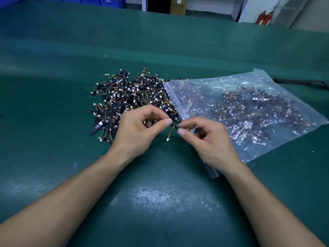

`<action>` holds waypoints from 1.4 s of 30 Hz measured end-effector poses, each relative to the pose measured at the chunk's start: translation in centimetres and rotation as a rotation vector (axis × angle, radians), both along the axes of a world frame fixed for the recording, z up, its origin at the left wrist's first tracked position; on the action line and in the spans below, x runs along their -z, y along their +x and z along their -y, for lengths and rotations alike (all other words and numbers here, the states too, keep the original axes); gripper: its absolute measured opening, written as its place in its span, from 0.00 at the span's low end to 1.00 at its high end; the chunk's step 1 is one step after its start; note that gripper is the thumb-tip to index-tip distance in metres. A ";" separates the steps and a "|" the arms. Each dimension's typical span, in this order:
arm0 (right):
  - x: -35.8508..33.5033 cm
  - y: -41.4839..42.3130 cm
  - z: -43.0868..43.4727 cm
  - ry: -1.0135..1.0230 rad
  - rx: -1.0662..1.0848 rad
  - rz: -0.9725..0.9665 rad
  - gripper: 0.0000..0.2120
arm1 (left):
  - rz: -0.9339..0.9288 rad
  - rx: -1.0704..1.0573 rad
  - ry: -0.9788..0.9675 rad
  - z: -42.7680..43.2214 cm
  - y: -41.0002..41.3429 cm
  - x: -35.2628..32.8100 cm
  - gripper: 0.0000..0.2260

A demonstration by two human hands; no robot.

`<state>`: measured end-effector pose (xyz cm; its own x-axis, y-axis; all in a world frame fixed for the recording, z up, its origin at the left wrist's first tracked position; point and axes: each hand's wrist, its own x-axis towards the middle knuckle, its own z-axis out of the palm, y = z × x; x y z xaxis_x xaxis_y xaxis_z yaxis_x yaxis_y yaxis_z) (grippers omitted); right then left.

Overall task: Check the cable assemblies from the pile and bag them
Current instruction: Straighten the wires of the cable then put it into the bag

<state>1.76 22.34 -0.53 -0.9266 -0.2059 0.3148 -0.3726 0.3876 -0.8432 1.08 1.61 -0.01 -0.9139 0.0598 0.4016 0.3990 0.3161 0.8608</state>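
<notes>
Green matting covers the tabletop point(53, 122) in the head view. The left hand point(137, 129) and right hand point(210, 138) each pinch one end of a single cable assembly point(175, 126) between thumb and forefinger, and its orange-yellow wires and white plug dangle below. The pile point(131, 97) of black assemblies lies just behind the left hand and partly hidden by it, touching the zip edge of a clear bag point(258, 150) on the right that holds many more. The right wrist covers the bag's near corner. A black strap point(302, 82) lies beyond the bag. Blue bins point(85, 0) and red extinguishers point(265, 17) stand far off.
</notes>
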 end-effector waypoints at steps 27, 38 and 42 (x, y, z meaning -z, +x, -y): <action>-0.8 0.4 0.2 0.152 0.032 -0.148 0.04 | -0.174 0.103 -0.344 0.5 0.1 0.0 0.03; -0.8 0.5 0.2 0.120 0.031 -0.098 0.01 | -0.197 0.107 -0.360 0.5 0.2 -0.4 0.04; -0.8 0.6 0.2 0.120 0.032 -0.129 0.03 | -0.199 0.111 -0.353 0.5 0.2 -0.4 0.04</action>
<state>2.31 22.18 0.27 -0.8868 -0.2200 0.4065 -0.4605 0.4957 -0.7363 1.31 1.13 0.40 -0.8007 0.3194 0.5068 0.5949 0.5238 0.6097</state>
